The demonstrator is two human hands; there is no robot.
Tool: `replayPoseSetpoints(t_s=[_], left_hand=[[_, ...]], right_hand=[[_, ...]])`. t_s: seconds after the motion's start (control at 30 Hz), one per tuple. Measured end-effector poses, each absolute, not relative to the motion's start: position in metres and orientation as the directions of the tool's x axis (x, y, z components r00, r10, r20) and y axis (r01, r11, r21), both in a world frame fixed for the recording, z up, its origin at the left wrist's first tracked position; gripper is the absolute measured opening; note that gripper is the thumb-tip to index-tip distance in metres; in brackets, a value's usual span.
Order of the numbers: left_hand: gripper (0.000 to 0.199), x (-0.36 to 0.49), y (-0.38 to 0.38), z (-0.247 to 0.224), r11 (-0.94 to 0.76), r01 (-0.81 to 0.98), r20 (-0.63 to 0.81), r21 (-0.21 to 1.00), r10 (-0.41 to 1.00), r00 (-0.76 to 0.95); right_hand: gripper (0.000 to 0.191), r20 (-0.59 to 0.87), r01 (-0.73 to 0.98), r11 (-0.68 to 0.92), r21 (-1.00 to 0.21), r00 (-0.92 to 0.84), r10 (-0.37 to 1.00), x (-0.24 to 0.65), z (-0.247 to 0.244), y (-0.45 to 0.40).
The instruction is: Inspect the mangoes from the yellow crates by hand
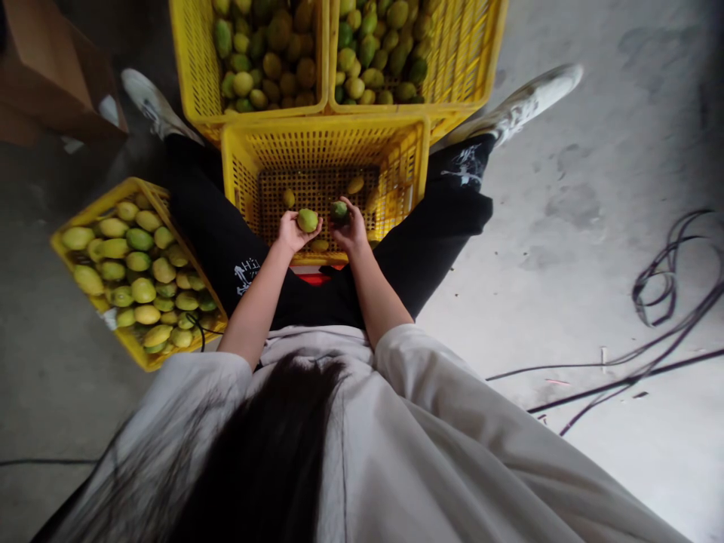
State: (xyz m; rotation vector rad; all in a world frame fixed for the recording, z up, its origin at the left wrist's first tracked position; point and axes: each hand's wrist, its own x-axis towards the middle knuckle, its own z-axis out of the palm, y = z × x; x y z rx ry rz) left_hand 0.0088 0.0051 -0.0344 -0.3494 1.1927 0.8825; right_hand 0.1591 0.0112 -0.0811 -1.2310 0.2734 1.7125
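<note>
Above the crate, the left hand had its fingers curled round a light fruit; the right hand was clasped on a dark fruit. Loose fruits lay inside the crate, a filled basket left of it, two bins just beyond it.

The fruit is smooth, the crates plastic, trousers matt cloth, the shadowed box probably cardboard.
</note>
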Motion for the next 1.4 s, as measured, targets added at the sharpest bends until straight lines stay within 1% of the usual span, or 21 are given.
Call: replayPoseSetpoints(t_s=[0.03, 0.1, 0.23, 0.33, 0.4, 0.47, 0.57, 0.67, 0.8, 0.87, 0.93, 1.0, 1.07, 1.13, 1.2, 1.3, 1.33, 1.4], left_hand=[[0.031, 0.009, 0.006, -0.036, 0.63, -0.746, -0.907, 0.215, 0.411, 0.085], [0.029, 0.009, 0.007, -0.04, 0.623, -0.742, -0.903, 0.247, 0.427, 0.058], [0.029, 0.011, 0.008, -0.047, 0.576, -0.759, -0.889, 0.303, 0.458, -0.007], [0.026, 0.012, 0.009, -0.049, 0.55, -0.779, -0.891, 0.301, 0.454, -0.024], [0.028, 0.012, 0.009, -0.049, 0.555, -0.783, -0.899, 0.282, 0.437, -0.014], [0.032, 0.011, 0.009, -0.048, 0.572, -0.774, -0.905, 0.271, 0.426, -0.002], [0.034, 0.009, 0.009, -0.047, 0.591, -0.754, -0.901, 0.286, 0.435, -0.001], [0.03, 0.009, 0.009, -0.049, 0.581, -0.749, -0.892, 0.319, 0.451, -0.03], [0.021, 0.008, 0.009, -0.054, 0.568, -0.739, -0.88, 0.363, 0.47, -0.071], [0.021, 0.008, 0.009, -0.055, 0.586, -0.722, -0.882, 0.367, 0.467, -0.07], [0.026, 0.008, 0.009, -0.054, 0.598, -0.714, -0.885, 0.365, 0.46, -0.068], [0.032, 0.008, 0.009, -0.053, 0.589, -0.727, -0.89, 0.354, 0.45, -0.068], [0.036, 0.008, 0.01, -0.051, 0.565, -0.756, -0.9, 0.329, 0.432, -0.068], [0.038, 0.008, 0.01, -0.05, 0.557, -0.778, -0.913, 0.29, 0.406, -0.049], [0.041, 0.007, 0.01, -0.048, 0.57, -0.782, -0.921, 0.254, 0.39, -0.015], [0.043, 0.006, 0.01, -0.047, 0.588, -0.768, -0.913, 0.253, 0.409, 0.012], [0.042, 0.006, 0.01, -0.047, 0.592, -0.761, -0.909, 0.265, 0.418, 0.009], [0.04, 0.007, 0.009, -0.049, 0.612, -0.737, -0.907, 0.285, 0.421, -0.002]], right_hand=[[0.008, -0.824, -0.808, -0.488, -0.331, -0.004, 0.566, 0.158, -0.08, 0.011], [0.008, -0.826, -0.814, -0.484, -0.322, -0.009, 0.564, 0.157, -0.08, 0.011], [0.027, -0.809, -0.797, -0.52, -0.307, -0.069, 0.583, 0.158, -0.086, 0.01], [0.035, -0.807, -0.797, -0.531, -0.286, -0.099, 0.583, 0.161, -0.094, 0.01], [0.033, -0.813, -0.81, -0.526, -0.26, -0.11, 0.572, 0.162, -0.096, 0.01], [0.026, -0.811, -0.819, -0.515, -0.252, -0.112, 0.574, 0.162, -0.096, 0.009], [0.014, -0.771, -0.819, -0.495, -0.292, -0.105, 0.628, 0.163, -0.094, 0.008], [0.013, -0.747, -0.826, -0.472, -0.309, -0.096, 0.658, 0.162, -0.092, 0.007], [0.004, -0.78, -0.827, -0.49, -0.277, -0.105, 0.617, 0.158, -0.091, 0.009], [0.011, -0.779, -0.814, -0.503, -0.289, -0.105, 0.618, 0.157, -0.09, 0.01], [0.021, -0.77, -0.804, -0.514, -0.3, -0.115, 0.628, 0.158, -0.088, 0.01], [0.027, -0.771, -0.799, -0.539, -0.268, -0.158, 0.617, 0.16, -0.086, 0.01], [0.029, -0.779, -0.799, -0.565, -0.207, -0.215, 0.589, 0.162, -0.085, 0.009], [0.029, -0.783, -0.808, -0.567, -0.159, -0.246, 0.571, 0.162, -0.084, 0.008], [0.022, -0.786, -0.821, -0.551, -0.149, -0.24, 0.57, 0.161, -0.084, 0.007], [0.007, -0.796, -0.822, -0.539, -0.186, -0.196, 0.573, 0.158, -0.085, 0.006], [0.006, -0.797, -0.818, -0.539, -0.202, -0.182, 0.575, 0.157, -0.085, 0.006], [0.011, -0.789, -0.805, -0.549, -0.226, -0.18, 0.588, 0.156, -0.085, 0.005]])
